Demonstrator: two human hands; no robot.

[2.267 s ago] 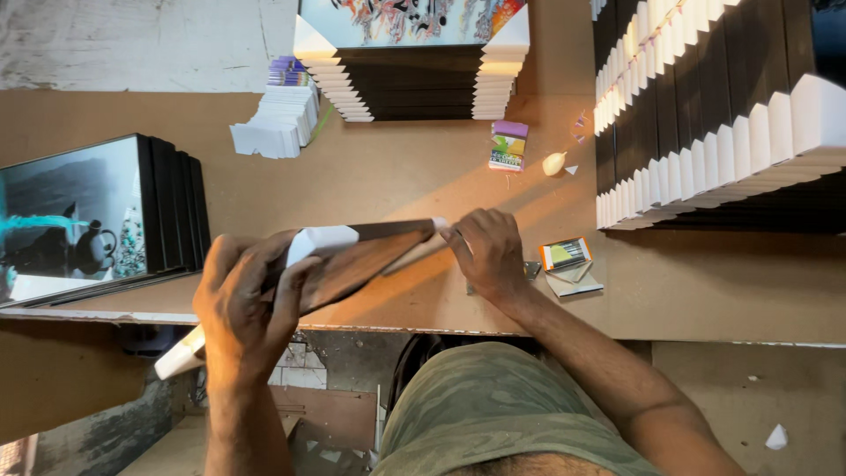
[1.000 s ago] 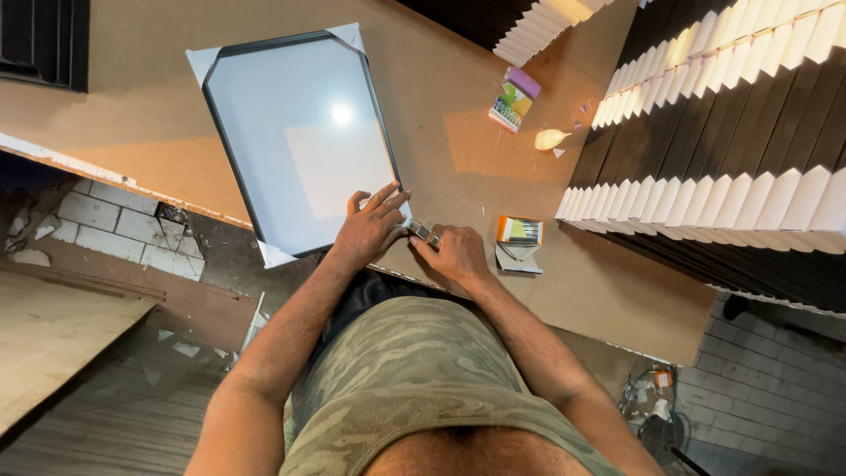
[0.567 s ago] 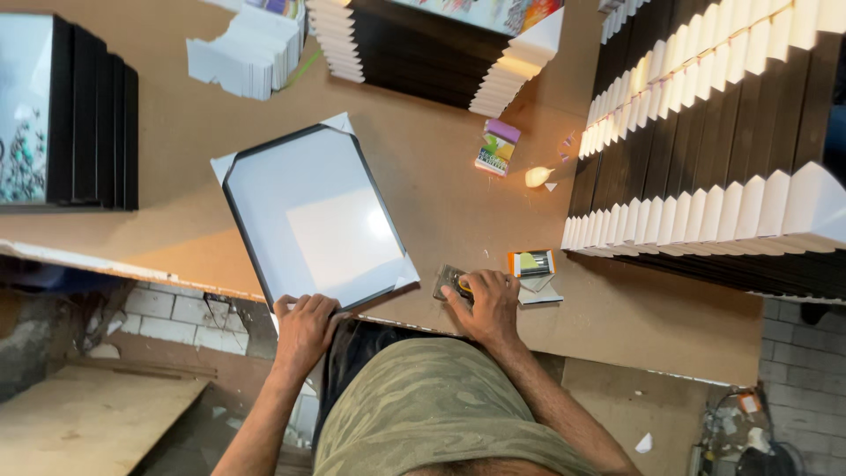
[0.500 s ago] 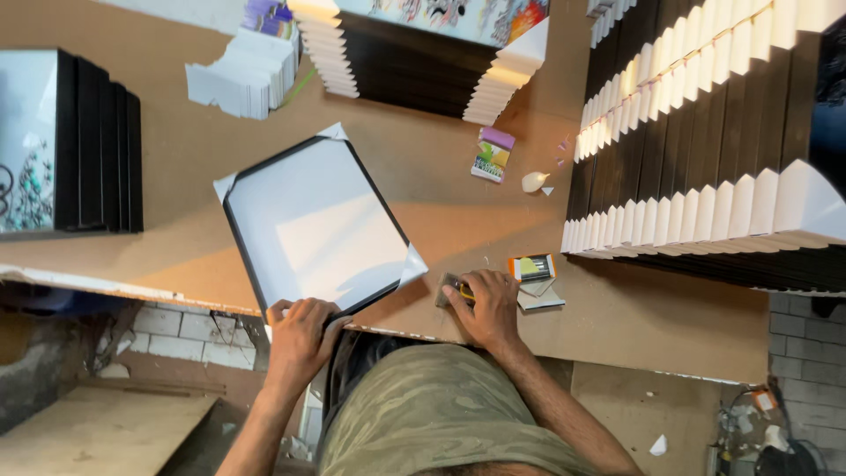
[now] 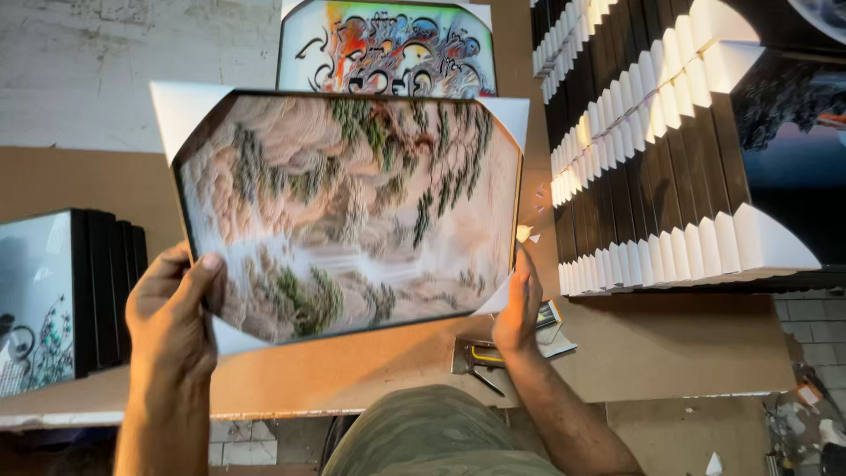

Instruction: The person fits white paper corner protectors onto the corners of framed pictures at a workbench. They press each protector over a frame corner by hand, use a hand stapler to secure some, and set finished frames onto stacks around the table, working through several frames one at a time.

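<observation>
One view only, head cam, so no overlap w/ a second view is being given. The scene is being looked at from above, lens facing steeply down past the wearer's olive shirt at the brown board worktable (image 5: 687,353). A black-framed landscape picture w/ white corner guards (image 5: 348,207) is being seen v. close, filling the centre. Rows of stacked black frames (image 5: 652,176) are being caught top right, near the frame edge.

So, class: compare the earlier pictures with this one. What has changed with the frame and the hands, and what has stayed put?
The framed picture, which lay flat on the table half a second ago, is now lifted and turned picture side up. The left hand and right hand grip its lower corners; the right hand has left the tool. The stacks of frames have not moved.
</observation>
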